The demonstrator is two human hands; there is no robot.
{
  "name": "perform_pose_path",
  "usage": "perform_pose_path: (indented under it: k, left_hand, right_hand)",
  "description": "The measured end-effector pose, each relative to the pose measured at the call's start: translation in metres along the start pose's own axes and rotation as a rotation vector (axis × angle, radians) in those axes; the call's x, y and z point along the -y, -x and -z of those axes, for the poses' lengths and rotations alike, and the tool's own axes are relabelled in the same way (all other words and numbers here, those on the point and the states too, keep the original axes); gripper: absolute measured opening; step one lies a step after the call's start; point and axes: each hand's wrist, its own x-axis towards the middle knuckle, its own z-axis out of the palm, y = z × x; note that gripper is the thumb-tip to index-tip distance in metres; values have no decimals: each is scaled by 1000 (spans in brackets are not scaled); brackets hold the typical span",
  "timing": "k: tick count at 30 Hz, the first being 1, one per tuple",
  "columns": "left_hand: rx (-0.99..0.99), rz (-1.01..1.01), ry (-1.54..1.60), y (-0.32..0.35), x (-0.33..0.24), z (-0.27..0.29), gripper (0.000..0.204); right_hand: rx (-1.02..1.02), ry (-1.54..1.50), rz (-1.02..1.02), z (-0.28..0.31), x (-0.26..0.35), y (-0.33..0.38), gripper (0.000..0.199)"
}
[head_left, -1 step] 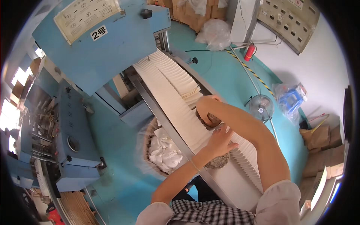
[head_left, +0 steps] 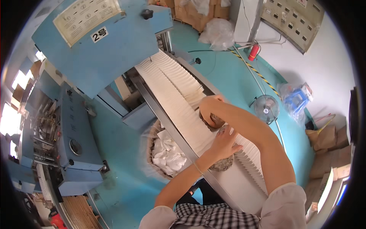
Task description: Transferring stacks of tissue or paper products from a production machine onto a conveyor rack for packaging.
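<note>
Rows of thin white folded paper sheets (head_left: 171, 101) stand on edge in a long metal-sided trough (head_left: 152, 108). My left hand (head_left: 225, 144) lies over the row with its fingers spread, just above a brown, rough, rounded block (head_left: 222, 164). My right forearm reaches across from the right. My right hand (head_left: 209, 105) bends down at the far side of the row, beside another brown block (head_left: 214, 121); its fingers are mostly hidden. More folded sheets (head_left: 249, 168) stand nearer to me, under my right arm.
A blue machine (head_left: 99, 49) stands over the trough's far end, and another (head_left: 78, 141) is at left. Below the trough is a basket (head_left: 150, 150) of crumpled white paper. A fan (head_left: 266, 110), fire extinguisher (head_left: 253, 52) and cardboard boxes (head_left: 328, 164) are on the right.
Both hands and the sheets stay in practically the same place. The view has shifted very slightly.
</note>
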Motion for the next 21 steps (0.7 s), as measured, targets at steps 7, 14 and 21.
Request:
perform_pose_path:
  k: [7, 14, 21]
  left_hand:
    - [-110, -28, -62, -2, 2, -7, 73]
    - [-179, -127, -13, -11, 10, 10, 77]
    - [121, -135, -30, -42, -7, 28, 85]
  right_hand:
    - [-1082, -532, 99, -45, -41, 28, 69]
    - [-1161, -890, -17, -226, -93, 230, 43]
    - [-977, -1056, -1158, -526, -122, 368, 79]
